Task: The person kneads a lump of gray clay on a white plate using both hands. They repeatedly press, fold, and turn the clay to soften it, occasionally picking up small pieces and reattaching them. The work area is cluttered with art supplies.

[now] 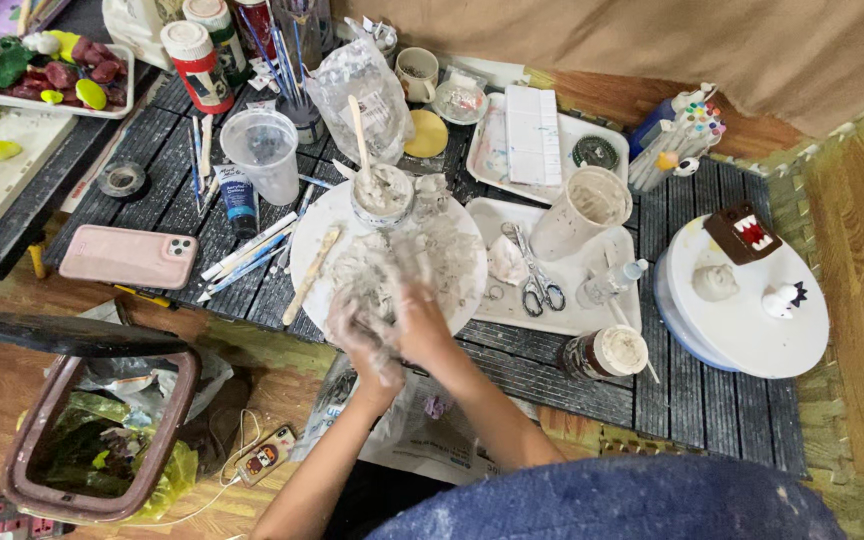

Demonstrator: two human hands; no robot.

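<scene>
Both my hands meet over the near edge of a round white board [320, 228] smeared with grey-white clay. My left hand [360, 335] and my right hand [420, 318] are coated in clay and pressed together, apparently working a lump between the palms; the lump itself is hidden. Behind them on the board stands a small tub of clay paste [382, 195] with a wooden stick [359, 130] upright in it. A flat wooden tool [310, 275] lies across the board's left side.
Scissors [532, 272] and a tipped paper cup [580, 212] lie on a white tray [552, 318] to the right. Further right, a white turntable [752, 330] carries small figures. A pink phone [130, 256], brushes [242, 260], a clear cup [264, 152] and paint bottles sit left. An open bin [102, 420] stands below left.
</scene>
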